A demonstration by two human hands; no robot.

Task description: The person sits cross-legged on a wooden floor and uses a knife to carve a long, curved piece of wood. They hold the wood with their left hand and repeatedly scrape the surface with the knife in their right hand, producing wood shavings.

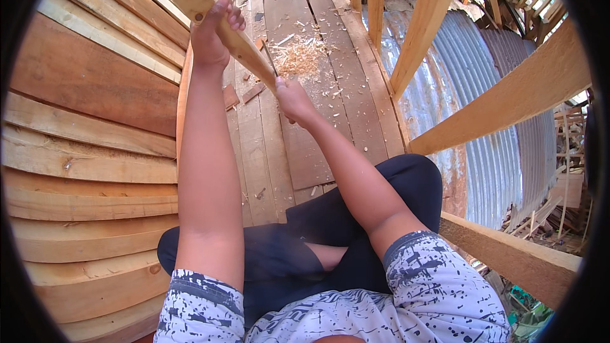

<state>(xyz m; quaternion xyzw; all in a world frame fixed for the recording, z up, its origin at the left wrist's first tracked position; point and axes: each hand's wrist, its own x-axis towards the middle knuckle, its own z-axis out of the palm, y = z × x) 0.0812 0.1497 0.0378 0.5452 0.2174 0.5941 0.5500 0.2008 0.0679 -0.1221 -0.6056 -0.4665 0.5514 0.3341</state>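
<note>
Timber [241, 47] slanted just left of the shavings pile [302, 57], raised above the floorboards [254, 152]. The left hand [211, 37], left of that pile, was clenched around it. Below the pile in view, the right hand [295, 100] was curled on a thin dark tool [270, 60], at the wood's near end. Corrugated sheets [467, 63] lay well right of the pile; stacked boards [95, 152], well left.

2 hands [296, 103], 1 held board [244, 47], 1 thin blade [270, 59], 1 shavings heap [298, 57], 2 patterned sleeves [438, 273].
</note>
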